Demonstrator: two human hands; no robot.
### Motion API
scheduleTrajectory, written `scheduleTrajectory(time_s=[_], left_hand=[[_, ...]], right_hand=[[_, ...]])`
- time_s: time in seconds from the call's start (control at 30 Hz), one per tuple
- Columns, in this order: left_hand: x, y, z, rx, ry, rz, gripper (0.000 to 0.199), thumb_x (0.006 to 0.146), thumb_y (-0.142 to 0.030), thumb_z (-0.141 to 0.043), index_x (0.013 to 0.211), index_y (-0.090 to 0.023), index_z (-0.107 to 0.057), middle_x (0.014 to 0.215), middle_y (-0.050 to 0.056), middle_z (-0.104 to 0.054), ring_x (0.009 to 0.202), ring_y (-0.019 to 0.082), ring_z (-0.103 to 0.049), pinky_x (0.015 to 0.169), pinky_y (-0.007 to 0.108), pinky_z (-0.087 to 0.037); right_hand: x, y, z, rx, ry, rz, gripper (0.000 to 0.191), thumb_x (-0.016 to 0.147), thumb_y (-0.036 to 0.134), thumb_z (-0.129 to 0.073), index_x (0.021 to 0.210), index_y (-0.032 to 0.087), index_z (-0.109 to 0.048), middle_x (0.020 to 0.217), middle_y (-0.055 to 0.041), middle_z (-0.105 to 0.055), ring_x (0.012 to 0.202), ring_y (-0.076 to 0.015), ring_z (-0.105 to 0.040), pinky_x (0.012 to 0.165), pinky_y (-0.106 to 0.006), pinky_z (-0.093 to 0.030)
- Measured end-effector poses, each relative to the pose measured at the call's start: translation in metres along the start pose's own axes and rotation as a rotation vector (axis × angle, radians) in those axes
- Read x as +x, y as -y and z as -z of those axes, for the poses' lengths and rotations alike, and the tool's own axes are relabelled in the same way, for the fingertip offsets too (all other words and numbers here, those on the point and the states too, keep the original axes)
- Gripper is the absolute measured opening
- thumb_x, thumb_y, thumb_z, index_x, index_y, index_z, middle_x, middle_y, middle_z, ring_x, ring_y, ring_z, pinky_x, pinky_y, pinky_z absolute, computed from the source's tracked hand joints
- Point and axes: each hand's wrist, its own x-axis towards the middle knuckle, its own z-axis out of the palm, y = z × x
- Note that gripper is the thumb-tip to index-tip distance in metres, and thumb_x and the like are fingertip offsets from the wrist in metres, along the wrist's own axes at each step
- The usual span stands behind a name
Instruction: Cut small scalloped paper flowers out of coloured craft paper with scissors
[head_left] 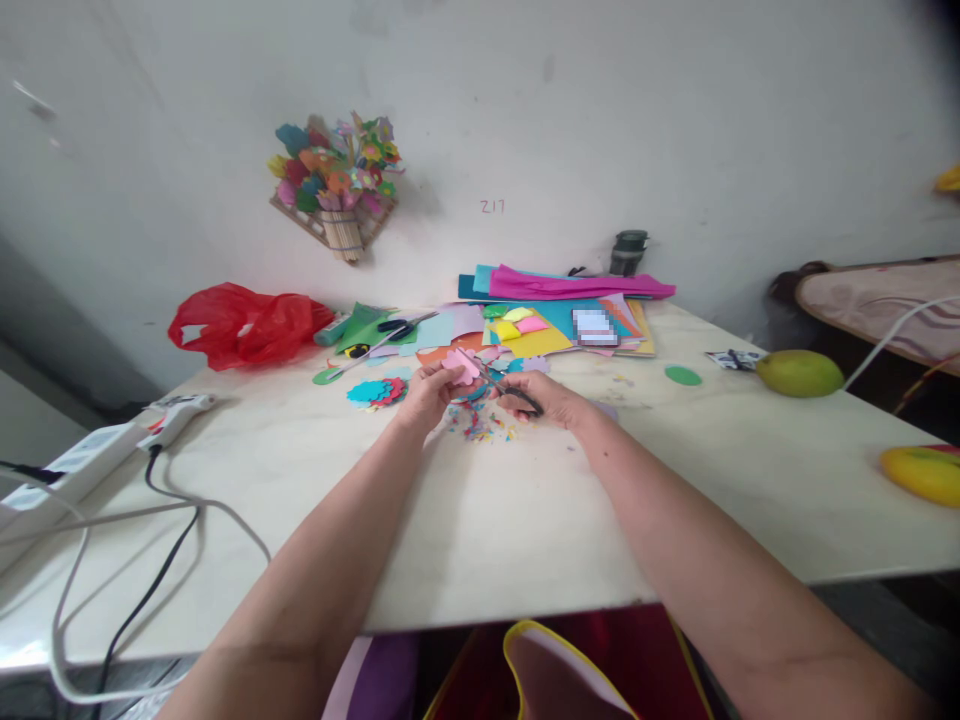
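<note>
Pink paper point(459, 366) held above the table point(487, 530), at the scissors point(491, 379).
Left hand point(429, 393) pinches one side, apparently leaving the rim free for cutting; right hand point(553, 400) grips the scissors; whether they touch the paper is too small to confirm. Scraps point(480, 427) lie beneath, scalloped shapes point(367, 392) just left. Bare tabletop toward the near edge gives room to move.

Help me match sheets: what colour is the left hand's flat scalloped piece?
The flat scalloped piece is pink; head view.
</note>
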Motion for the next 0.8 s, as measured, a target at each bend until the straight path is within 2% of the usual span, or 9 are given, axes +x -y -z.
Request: scheduleTrajectory(time_s=[0.13,0.4,0.8], left_hand=[[-0.001,-0.001,-0.001,-0.007,0.014,0.001,0.027,0.059,-0.019,-0.073,0.083,-0.009,-0.069,0.074,0.007,-0.072,0.063,0.018,-0.068,0.062,0.026,-0.057],[-0.001,-0.001,-0.001,-0.001,0.002,-0.003,0.027,0.058,-0.023,-0.075,0.080,-0.009,-0.068,0.070,0.006,-0.070,0.063,0.018,-0.068,0.063,0.029,-0.058],[0.003,0.004,0.005,0.066,0.020,0.005,0.026,0.059,-0.024,-0.076,0.079,-0.009,-0.068,0.071,0.007,-0.069,0.063,0.017,-0.066,0.065,0.031,-0.057]], right_hand=[[0.000,0.002,-0.001,0.017,-0.007,-0.020,0.025,0.060,0.024,-0.072,0.076,0.013,-0.057,0.048,0.0080,-0.049,0.036,-0.0035,-0.040,0.034,-0.017,-0.026],[0.001,0.001,0.000,0.034,0.003,-0.042,0.023,0.060,0.023,-0.072,0.076,0.013,-0.059,0.048,0.0073,-0.049,0.037,-0.0042,-0.040,0.034,-0.017,-0.027],[0.008,-0.013,0.005,0.016,-0.003,0.042,0.027,0.058,0.023,-0.073,0.078,0.013,-0.059,0.051,0.0075,-0.050,0.039,-0.0046,-0.041,0.035,-0.017,-0.030]])
